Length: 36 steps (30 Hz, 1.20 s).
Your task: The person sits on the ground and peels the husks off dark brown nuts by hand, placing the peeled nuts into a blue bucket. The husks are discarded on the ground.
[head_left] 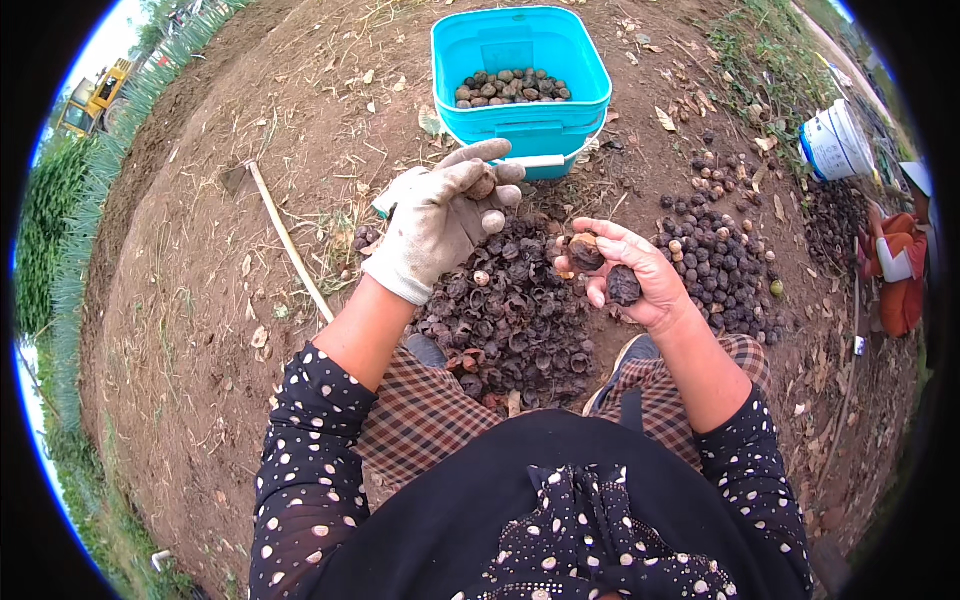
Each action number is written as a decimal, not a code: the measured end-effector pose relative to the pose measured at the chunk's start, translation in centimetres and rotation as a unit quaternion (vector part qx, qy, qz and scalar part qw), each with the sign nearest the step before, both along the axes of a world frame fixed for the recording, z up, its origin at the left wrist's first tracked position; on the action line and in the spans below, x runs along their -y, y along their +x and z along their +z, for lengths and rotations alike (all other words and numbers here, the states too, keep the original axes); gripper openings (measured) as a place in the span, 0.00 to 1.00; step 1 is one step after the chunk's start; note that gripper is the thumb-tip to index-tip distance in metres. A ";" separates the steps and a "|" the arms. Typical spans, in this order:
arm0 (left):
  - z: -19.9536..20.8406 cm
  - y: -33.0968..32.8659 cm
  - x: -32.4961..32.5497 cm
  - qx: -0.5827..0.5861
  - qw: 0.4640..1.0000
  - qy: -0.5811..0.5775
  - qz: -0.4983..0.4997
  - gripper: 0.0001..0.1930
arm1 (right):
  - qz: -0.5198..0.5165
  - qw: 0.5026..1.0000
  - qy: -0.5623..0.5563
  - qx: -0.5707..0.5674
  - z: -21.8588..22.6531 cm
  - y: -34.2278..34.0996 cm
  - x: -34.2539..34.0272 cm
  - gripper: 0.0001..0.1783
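Observation:
My left hand [432, 222], in a pale work glove, is raised below the turquoise bucket [478, 122]. Its fingers curl around a brown walnut [483, 184]. My bare right hand [648, 272] is closed on two walnuts: a brown one [586, 252] at the fingertips, partly dark with husk, and a black-husked one [624, 287] against the palm. Under both hands, between my feet, lies a heap of black broken husks [515, 320]. Shelled brown walnuts [510, 88] cover the bottom of the bucket, whose white handle grip [535, 161] hangs at the near side.
To the right is a pile of black-husked walnuts [715, 262]. A hoe [285, 235] with a wooden handle lies on the soil at left. At the right rim are a white bucket [835, 145] and a person in orange [900, 265]. A yellow machine [98, 95] stands far left.

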<state>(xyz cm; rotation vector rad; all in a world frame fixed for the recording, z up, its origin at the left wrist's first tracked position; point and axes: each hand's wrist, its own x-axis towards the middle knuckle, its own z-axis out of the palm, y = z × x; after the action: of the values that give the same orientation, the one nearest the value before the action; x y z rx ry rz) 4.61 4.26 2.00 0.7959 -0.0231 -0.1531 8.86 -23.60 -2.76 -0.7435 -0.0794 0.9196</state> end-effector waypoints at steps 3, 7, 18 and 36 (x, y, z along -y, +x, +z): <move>0.9 0.0 -0.4 0.026 0.999 -0.015 -0.017 0.32 | -0.005 1.000 -0.021 0.011 0.5 -0.2 -0.1 0.24; 1.5 -0.5 -0.4 -0.056 0.998 -0.006 -0.014 0.40 | -0.016 0.999 -0.024 -0.022 0.4 -0.3 -0.1 0.27; 2.1 -1.5 -2.6 0.063 0.990 0.126 0.024 0.22 | 0.004 0.998 0.023 0.063 1.9 -1.0 0.2 0.35; 4.5 -3.3 -4.4 0.099 0.766 0.628 0.093 0.30 | -0.014 0.980 -0.096 0.175 3.1 -2.0 -0.1 0.25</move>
<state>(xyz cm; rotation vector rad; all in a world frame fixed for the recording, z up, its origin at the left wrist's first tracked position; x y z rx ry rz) 1.31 8.65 6.53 2.1647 -0.0408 0.1457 6.84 -23.48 0.39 -1.0803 -0.2925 0.7684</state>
